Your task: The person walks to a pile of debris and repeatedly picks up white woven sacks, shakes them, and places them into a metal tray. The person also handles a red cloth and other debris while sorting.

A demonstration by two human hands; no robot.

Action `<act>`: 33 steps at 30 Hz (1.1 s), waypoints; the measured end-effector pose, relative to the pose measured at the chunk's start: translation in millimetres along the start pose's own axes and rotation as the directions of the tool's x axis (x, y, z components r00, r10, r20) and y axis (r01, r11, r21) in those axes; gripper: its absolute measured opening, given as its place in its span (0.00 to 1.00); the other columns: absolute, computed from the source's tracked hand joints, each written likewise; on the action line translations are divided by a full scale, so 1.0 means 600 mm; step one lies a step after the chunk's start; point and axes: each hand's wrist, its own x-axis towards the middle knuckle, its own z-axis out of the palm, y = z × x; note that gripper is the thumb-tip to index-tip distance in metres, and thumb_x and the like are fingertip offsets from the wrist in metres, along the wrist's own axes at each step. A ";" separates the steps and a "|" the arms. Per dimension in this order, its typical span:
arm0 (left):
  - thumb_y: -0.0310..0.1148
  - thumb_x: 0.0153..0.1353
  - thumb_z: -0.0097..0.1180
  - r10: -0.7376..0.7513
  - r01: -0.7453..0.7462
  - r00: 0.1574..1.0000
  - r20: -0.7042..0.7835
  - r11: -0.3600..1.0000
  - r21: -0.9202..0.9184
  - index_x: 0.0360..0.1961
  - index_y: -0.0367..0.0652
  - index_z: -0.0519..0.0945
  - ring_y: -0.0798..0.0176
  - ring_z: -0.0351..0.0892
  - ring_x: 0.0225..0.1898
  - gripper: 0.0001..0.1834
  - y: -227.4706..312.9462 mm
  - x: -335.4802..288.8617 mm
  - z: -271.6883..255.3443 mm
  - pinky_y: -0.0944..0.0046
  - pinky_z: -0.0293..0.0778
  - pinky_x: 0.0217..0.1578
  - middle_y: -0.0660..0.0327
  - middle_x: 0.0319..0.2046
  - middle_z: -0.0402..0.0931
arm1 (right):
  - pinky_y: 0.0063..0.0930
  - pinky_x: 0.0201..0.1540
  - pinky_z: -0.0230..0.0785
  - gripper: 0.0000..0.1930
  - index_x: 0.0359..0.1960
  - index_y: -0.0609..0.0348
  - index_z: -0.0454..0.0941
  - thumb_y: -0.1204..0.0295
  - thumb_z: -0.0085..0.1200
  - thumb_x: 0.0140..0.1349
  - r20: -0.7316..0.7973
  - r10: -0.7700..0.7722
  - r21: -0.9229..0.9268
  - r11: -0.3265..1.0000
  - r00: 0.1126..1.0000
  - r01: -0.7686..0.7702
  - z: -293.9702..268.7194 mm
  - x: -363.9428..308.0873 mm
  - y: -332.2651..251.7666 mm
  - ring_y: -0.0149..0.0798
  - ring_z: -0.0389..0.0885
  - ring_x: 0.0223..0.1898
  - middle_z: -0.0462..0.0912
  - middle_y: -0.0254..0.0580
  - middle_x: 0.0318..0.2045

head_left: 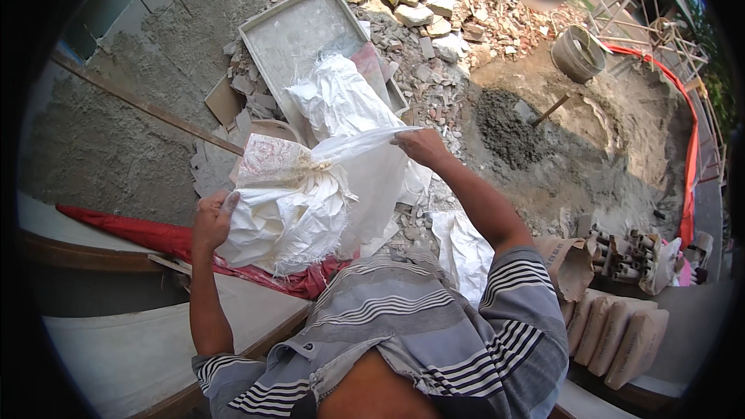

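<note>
A white woven sack (291,213) with frayed edges is bunched up in front of me, its printed reddish part turned up and dusty. My left hand (211,219) is closed on the sack's left edge. A thin translucent plastic sheet (371,182) hangs beside the sack and stretches out to the right. The fingers of my right hand (421,146) pinch its upper corner. Just beyond, a crumpled white sack (341,97) lies partly over a grey rectangular tray (291,27). Closer to my right side is another white sack (462,252).
Broken bricks and rubble (434,12) pile up ahead. To the right are wet mortar (508,128) with a wooden handle (551,110) standing in it, a bucket (578,54) and several paper bags (621,334). A wooden pole (147,101) slants in from the left, above red cloth (140,233).
</note>
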 end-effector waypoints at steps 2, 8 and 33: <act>0.42 0.69 0.55 -0.042 0.042 0.998 0.041 0.999 -0.007 0.29 0.32 0.79 0.68 0.69 0.24 0.20 -0.008 0.008 0.006 0.61 0.68 0.29 0.56 0.19 0.75 | 0.46 0.31 0.73 0.14 0.37 0.47 0.81 0.54 0.50 0.67 0.022 0.067 0.020 0.998 0.997 -0.068 0.004 0.011 0.002 0.50 0.84 0.32 0.85 0.42 0.29; 0.42 0.70 0.54 -0.077 0.082 0.989 0.128 0.996 -0.037 0.35 0.32 0.81 0.68 0.71 0.27 0.20 -0.038 0.024 0.031 0.63 0.70 0.33 0.56 0.24 0.78 | 0.48 0.36 0.73 0.16 0.40 0.46 0.81 0.50 0.48 0.68 -0.011 0.239 0.070 0.969 0.971 -0.237 0.012 0.032 0.043 0.52 0.84 0.35 0.85 0.45 0.31; 0.39 0.69 0.54 -0.023 0.034 0.994 0.108 0.994 -0.107 0.32 0.32 0.79 0.66 0.71 0.26 0.17 -0.033 -0.011 0.027 0.63 0.70 0.32 0.54 0.23 0.75 | 0.44 0.50 0.75 0.17 0.47 0.50 0.83 0.57 0.55 0.61 0.385 0.470 0.022 0.856 0.794 -0.517 0.083 -0.028 0.146 0.52 0.83 0.50 0.85 0.49 0.46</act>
